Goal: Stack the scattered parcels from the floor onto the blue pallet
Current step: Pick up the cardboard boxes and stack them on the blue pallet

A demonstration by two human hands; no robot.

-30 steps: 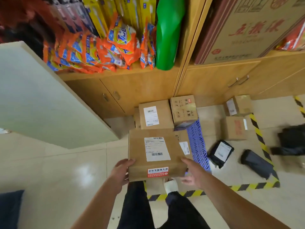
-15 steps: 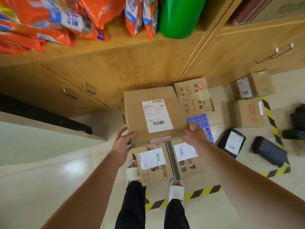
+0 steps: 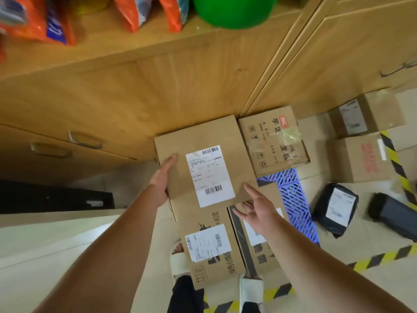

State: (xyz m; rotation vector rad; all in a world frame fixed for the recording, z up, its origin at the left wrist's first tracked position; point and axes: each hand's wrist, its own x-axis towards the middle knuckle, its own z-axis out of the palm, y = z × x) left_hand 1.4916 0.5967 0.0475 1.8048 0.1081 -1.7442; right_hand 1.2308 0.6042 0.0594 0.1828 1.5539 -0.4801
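Top box (image 3: 203,163), brown card, white barcode label up, lies on stack over blue pallet (image 3: 293,199), far edge against wooden cabinet (image 3: 180,86). Left hand (image 3: 161,179) holds its left edge: thumb flat on top face, other fingers hidden below. Right hand (image 3: 259,208) spread loose at near right corner; contact unclear. Beneath, toward viewer: two labelled boxes side by side (image 3: 209,245), (image 3: 261,258). Printed box (image 3: 273,141) just right of top box. On floor at right: two cardboard boxes (image 3: 365,116), (image 3: 358,159), two black mailers (image 3: 336,208), (image 3: 392,215).
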